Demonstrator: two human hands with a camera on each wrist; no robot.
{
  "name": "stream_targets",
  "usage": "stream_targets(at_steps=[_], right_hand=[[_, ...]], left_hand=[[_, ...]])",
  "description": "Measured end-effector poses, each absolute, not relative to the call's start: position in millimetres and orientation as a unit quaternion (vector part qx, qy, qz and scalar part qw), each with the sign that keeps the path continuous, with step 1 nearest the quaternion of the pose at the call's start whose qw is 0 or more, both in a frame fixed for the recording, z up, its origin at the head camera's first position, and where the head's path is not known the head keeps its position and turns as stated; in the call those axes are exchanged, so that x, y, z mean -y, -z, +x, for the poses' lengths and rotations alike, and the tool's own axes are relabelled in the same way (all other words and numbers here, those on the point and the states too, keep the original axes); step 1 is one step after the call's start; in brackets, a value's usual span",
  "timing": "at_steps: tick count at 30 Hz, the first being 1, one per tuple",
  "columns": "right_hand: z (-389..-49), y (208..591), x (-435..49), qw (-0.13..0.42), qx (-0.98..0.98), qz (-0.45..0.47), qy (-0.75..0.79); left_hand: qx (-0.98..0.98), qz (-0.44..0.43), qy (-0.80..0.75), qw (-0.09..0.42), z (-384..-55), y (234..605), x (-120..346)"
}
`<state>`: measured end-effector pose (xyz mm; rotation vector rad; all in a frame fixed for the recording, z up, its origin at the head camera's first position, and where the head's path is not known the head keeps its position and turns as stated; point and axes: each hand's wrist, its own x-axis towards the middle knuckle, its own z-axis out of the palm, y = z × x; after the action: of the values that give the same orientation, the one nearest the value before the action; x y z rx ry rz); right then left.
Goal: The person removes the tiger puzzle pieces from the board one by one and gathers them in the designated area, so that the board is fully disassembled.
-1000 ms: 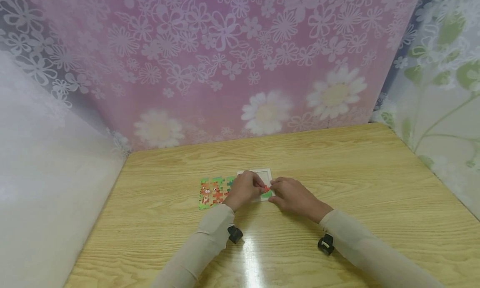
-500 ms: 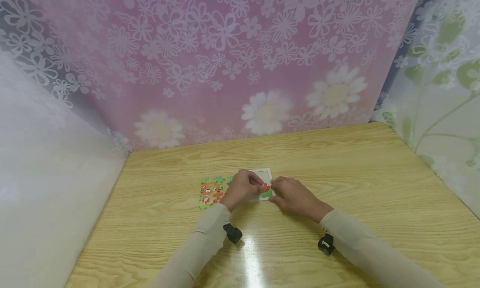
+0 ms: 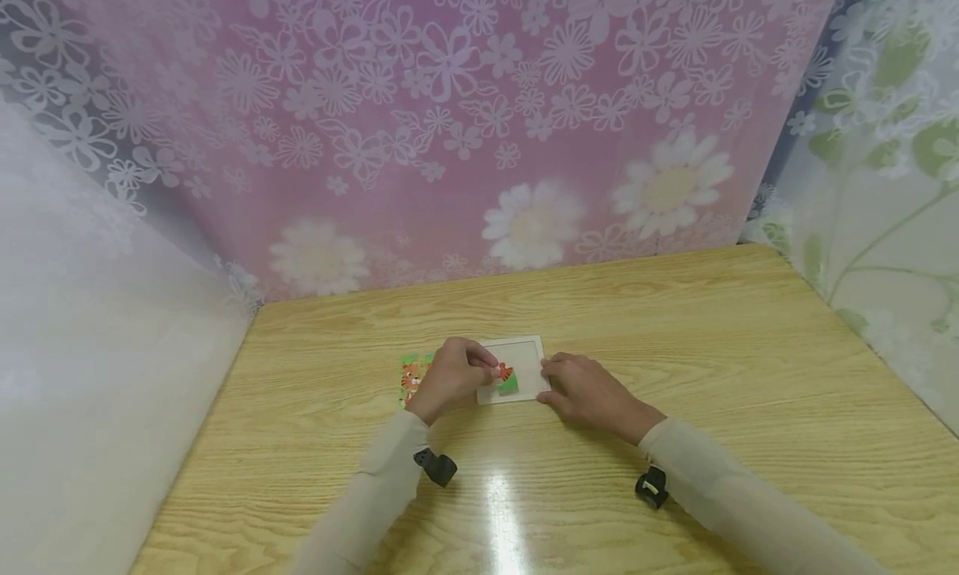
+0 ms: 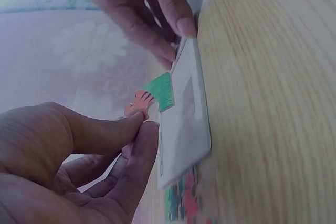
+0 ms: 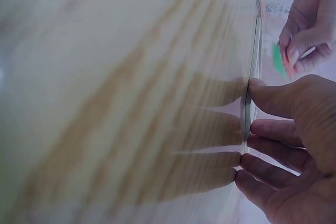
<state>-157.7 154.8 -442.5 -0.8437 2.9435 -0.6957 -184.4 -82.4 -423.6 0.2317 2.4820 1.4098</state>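
My left hand (image 3: 452, 379) pinches a green and orange jigsaw piece (image 3: 509, 383) between thumb and forefinger, over a shallow white puzzle tray (image 3: 533, 370). In the left wrist view the piece (image 4: 164, 92) is tilted up above the tray (image 4: 181, 135), apart from its floor. My right hand (image 3: 592, 394) holds the tray's right edge, its thumb at the near corner. In the right wrist view, that hand's thumb and fingertips (image 5: 258, 85) meet the tray's rim at table level. No other piece shows in the visible part of the tray.
Several jigsaw pieces (image 3: 409, 379) with a tiger picture lie left of the tray, partly hidden by my left hand. The wooden table (image 3: 674, 325) reaches back to a pink flowered curtain (image 3: 419, 142). White patterned sheets hang at both sides.
My left hand has moved left, carrying the jigsaw piece from the tray's right side toward its middle, and now covers more of the loose pieces. The right hand stays at the tray's edge.
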Motion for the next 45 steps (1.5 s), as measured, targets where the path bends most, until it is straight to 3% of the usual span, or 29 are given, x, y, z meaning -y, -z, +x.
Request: stream_targets(at_steps=[16, 45], right_hand=[[-154.9, 438.6, -154.6, 0.001, -0.934, -0.266, 0.237], [-155.6, 442.8, -154.0, -0.005, -0.934, -0.270, 0.235]], left_hand=[[-0.875, 0.066, -0.451, 0.163, -168.1, 420.8, 135.3], [-0.914, 0.063, -0.370, 0.152, -163.3, 420.7, 130.1]])
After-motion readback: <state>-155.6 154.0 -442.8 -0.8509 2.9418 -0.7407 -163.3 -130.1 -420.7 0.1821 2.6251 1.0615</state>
